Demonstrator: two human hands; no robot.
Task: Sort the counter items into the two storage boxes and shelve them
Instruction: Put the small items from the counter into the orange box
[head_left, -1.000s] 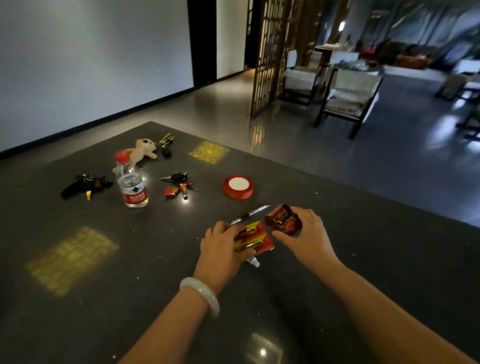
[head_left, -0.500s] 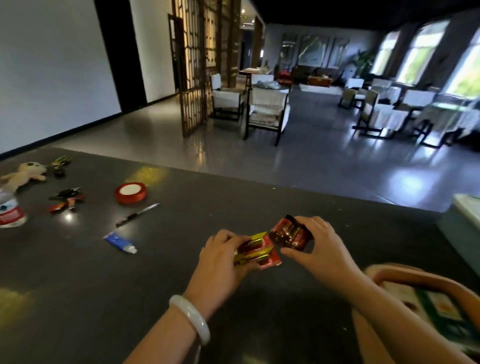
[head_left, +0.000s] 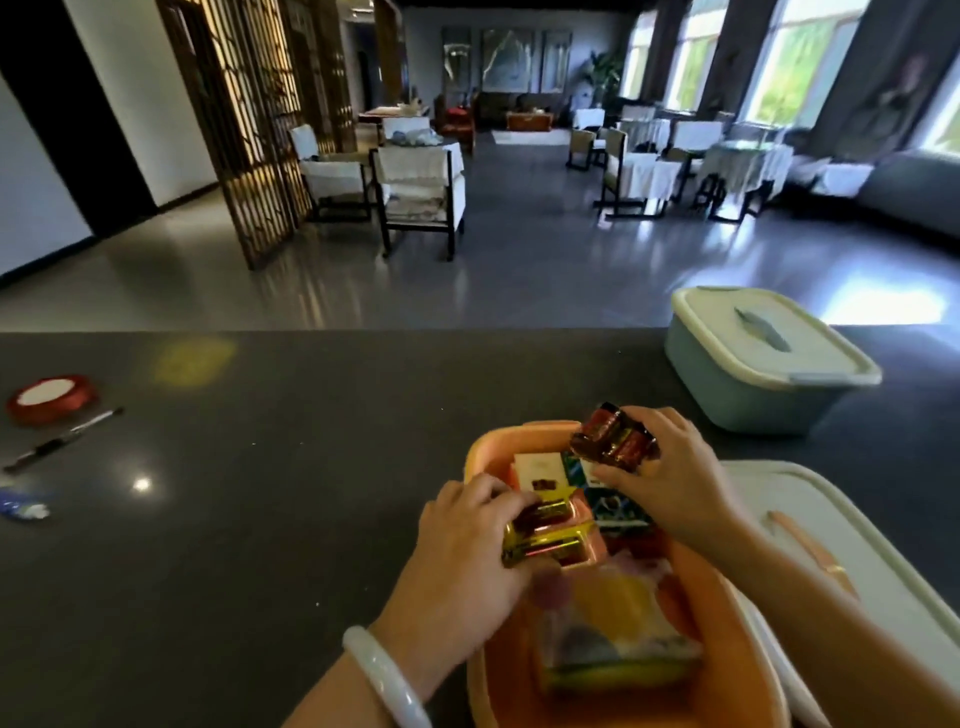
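Hands over the orange box, a packet in each

Orange storage box (head_left: 480, 675) sits open at the near edge of the dark surface (head_left: 260, 519), already holding several flat packets, among them a yellow one low down and a white and a green-blue one further in. A white lid (head_left: 857, 571) with an orange handle lies just beside it on the right.

The left hand (head_left: 462, 561), a pale bangle (head_left: 384, 680) at its wrist, has its fingers curled round a shiny gold-and-red packet (head_left: 545, 540) over the box's left rim. The right hand (head_left: 670, 478) pinches a dark red, glossy wrapped packet (head_left: 610, 439) above the far end of the box.

Beyond the right hand, well apart, a pale blue storage box (head_left: 737, 395) stands shut under its white lid, near the far edge of the surface.

To the left, a broad stretch of bare dark top lies between the orange box and the remaining items: a small blue-and-white tube (head_left: 23, 505) at the left border, a pen (head_left: 62, 440) past it, then a red ribbon spool (head_left: 52, 397). The far edge runs straight across; past it is a glossy floor with chairs and tables.
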